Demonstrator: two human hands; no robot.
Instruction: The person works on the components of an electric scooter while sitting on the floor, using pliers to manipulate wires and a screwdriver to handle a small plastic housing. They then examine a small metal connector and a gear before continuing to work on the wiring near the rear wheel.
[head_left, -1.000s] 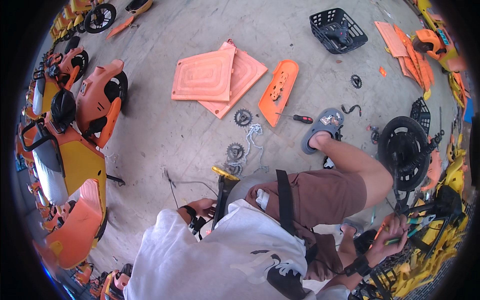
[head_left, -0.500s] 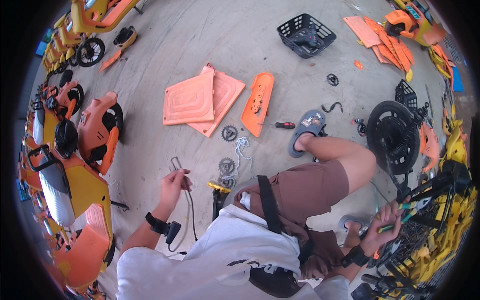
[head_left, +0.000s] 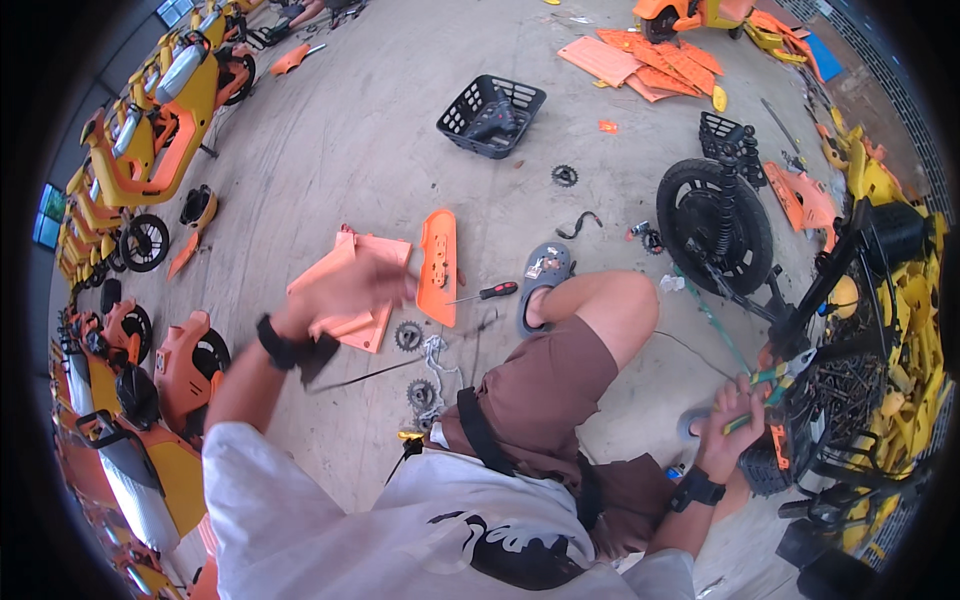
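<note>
My left hand (head_left: 355, 293) is raised over the stacked orange panels (head_left: 375, 258), and motion smears its fingers. A thin dark cable (head_left: 478, 335) hangs blurred in the air to its right; whether the hand touches it I cannot tell. Another dark cord (head_left: 370, 376) runs from beside the left wrist strap. On the right, my right hand (head_left: 735, 410) is closed around pliers (head_left: 800, 364) with green and yellow handles. Their metal jaws point up and away, beside the black frame attached to the wheel (head_left: 715, 225).
A screwdriver (head_left: 498, 290) lies by a long orange cover (head_left: 437, 265). Toothed sprockets (head_left: 409, 336) and a white rope (head_left: 433, 350) are on the floor. A black basket (head_left: 490, 115) stands farther off. Scooters (head_left: 160, 150) line the left; yellow parts (head_left: 915, 370) pile up at right.
My left hand has swung up and forward, and the looped cable that was in its fingers is now blurred to its right. My right hand still grips the pliers. The view has shifted.
</note>
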